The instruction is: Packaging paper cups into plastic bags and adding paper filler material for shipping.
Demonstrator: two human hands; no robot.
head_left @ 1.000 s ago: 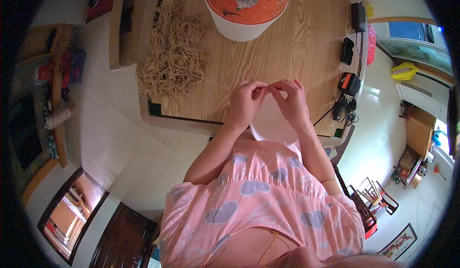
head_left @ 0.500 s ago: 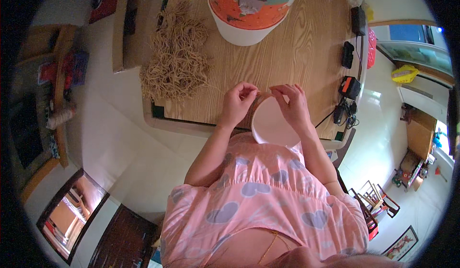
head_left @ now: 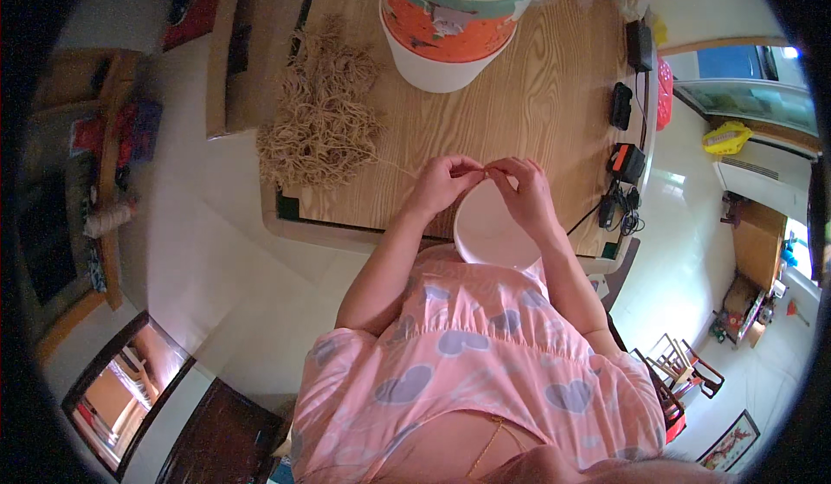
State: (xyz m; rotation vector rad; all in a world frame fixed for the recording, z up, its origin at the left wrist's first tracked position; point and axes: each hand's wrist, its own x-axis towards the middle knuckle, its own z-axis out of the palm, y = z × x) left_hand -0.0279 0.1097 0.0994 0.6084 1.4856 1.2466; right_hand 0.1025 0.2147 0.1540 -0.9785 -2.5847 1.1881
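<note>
My left hand is closed in a pinch on a strand of tan twine, which runs to it across the tabletop from a tangled twine heap on the left. My right hand pinches too, its fingertips meeting those of the left. The bit of twine between them is mostly hidden by the fingers. Under my hands, against my lap at the table's near edge, is a round white tub, partly covered by my right hand and wrist.
A large white bucket with an orange and green band stands at the far middle of the wood-grain table. Along the right edge lie black adapters, an orange-black block and coiled cables. A cardboard box adjoins the left side.
My hands have come together; the gap between their fingertips has closed. The left moved right, and the strand from the heap now shows as a line to it.
</note>
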